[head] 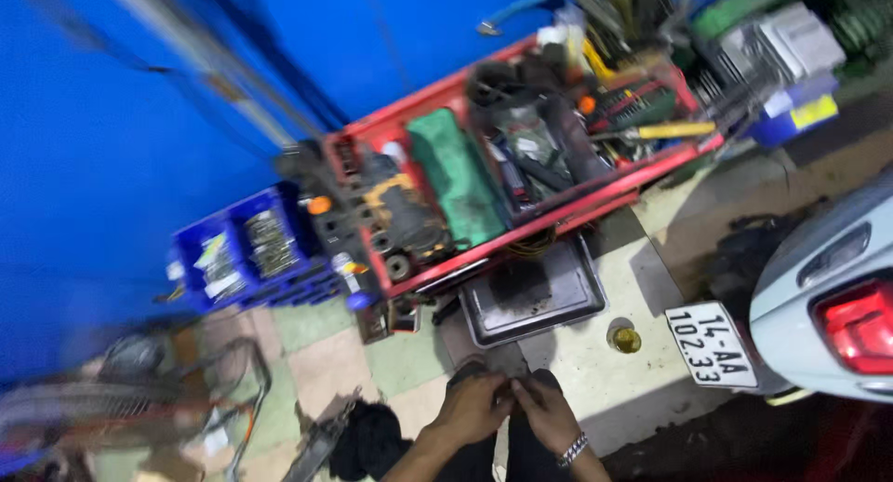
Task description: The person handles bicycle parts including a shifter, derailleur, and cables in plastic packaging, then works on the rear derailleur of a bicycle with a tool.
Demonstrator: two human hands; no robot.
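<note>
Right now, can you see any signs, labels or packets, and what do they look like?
Number plate: white rectangle with dark characters, on the rear of the pale scooter at right.
Yellow label: small rectangle on a blue box, top right.
Packets: pale, blurred, in the blue bin at left.
No screens.

The tool cart [521, 156] stands on the floor [595, 380] ahead of the two hands, against the wall. A metal tray [532, 301] lies just before the cart, between it and the hands. A crate of small parts [246, 249] sits left of the cart. A small jar [624, 337] stands right of the tray, and the scooter's rear [819, 296] is farther right, its number plate [710, 344] beside the jar.
</note>
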